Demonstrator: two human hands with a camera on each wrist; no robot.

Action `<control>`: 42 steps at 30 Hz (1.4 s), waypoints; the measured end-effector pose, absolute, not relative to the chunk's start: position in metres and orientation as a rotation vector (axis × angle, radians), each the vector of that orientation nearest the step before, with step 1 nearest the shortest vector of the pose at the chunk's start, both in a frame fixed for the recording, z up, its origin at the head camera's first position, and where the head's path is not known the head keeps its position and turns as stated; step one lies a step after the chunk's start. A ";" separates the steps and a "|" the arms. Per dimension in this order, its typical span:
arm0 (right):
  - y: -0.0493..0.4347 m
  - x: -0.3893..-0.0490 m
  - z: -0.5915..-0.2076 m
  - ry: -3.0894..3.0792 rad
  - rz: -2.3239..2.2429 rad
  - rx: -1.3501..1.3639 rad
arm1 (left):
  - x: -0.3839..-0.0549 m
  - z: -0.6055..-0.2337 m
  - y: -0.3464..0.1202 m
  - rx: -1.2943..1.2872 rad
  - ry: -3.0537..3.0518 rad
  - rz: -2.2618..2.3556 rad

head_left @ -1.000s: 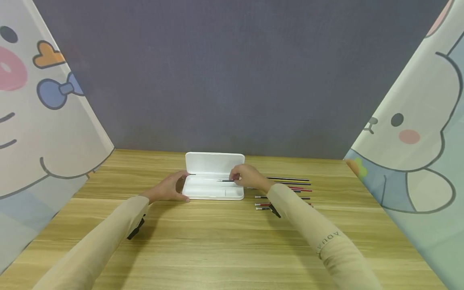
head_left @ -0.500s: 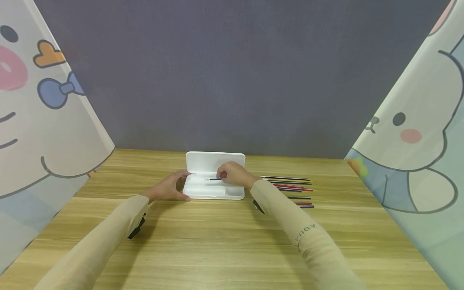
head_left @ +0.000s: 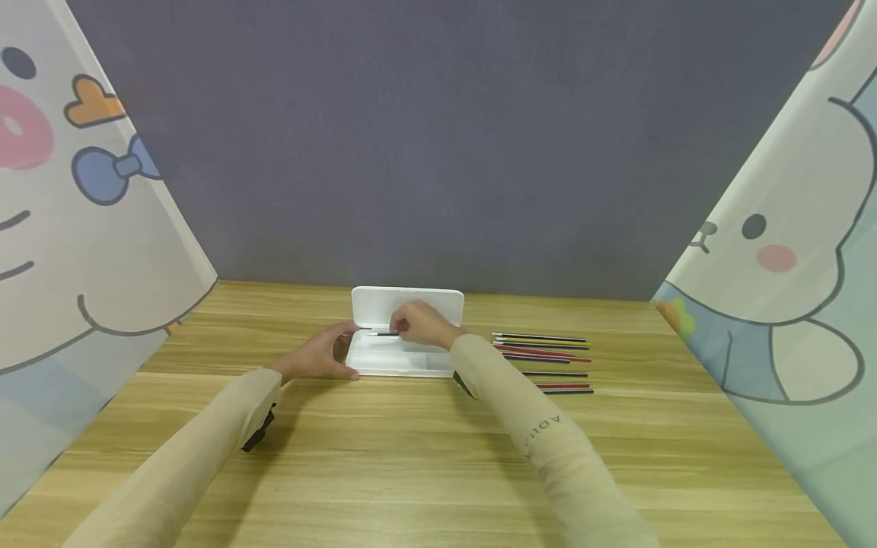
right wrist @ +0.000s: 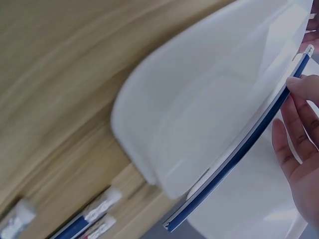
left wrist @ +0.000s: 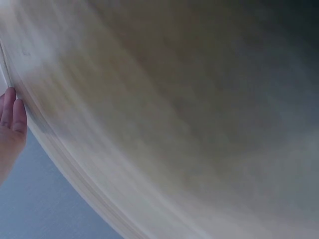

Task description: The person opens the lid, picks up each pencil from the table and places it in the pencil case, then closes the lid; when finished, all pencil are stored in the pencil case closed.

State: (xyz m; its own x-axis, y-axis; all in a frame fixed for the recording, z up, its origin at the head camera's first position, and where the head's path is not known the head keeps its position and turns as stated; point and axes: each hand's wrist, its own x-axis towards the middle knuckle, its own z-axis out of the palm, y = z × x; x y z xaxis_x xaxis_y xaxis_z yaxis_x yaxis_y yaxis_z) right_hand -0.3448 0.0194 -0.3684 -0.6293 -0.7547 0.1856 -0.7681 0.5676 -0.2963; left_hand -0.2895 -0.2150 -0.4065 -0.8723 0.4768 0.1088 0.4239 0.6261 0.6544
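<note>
A white pencil case [head_left: 384, 365] lies open on the wooden table, its lid [head_left: 370, 304] raised at the back. My left hand [head_left: 317, 355] holds the case's left end, thumb at the front corner and fingers at the back corner. Over the rear of the tray, my right hand [head_left: 421, 323] pinches a dark blue pencil [right wrist: 239, 149] between thumb and fingers. Its white eraser end points left, and the pencil runs along the case's hinge side in the right wrist view. In the left wrist view only some left fingers [left wrist: 19, 117] show at the edge.
Several pencils, among them a yellow pencil [head_left: 548, 342] and a red pencil [head_left: 578, 359], lie side by side on the table [head_left: 384, 457] right of the case. My right forearm [head_left: 521, 411] covers some of their ends. A dark grey panel [head_left: 432, 152] stands behind the table.
My right hand has moved left and slightly back over the case, carrying the dark blue pencil towards the hinge side. My left hand has stayed at the case's left end.
</note>
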 end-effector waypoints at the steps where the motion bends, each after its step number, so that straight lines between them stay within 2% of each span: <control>1: 0.018 -0.345 -0.369 -2.742 0.545 1.342 | -0.290 -0.407 -0.215 0.769 2.765 1.083; 22: -0.001 -0.347 -0.382 -2.706 0.517 1.353 | -0.293 -0.412 -0.217 0.753 2.743 1.104; 42: -0.002 -0.347 -0.388 -2.811 0.476 1.243 | -0.293 -0.410 -0.216 0.773 2.716 1.106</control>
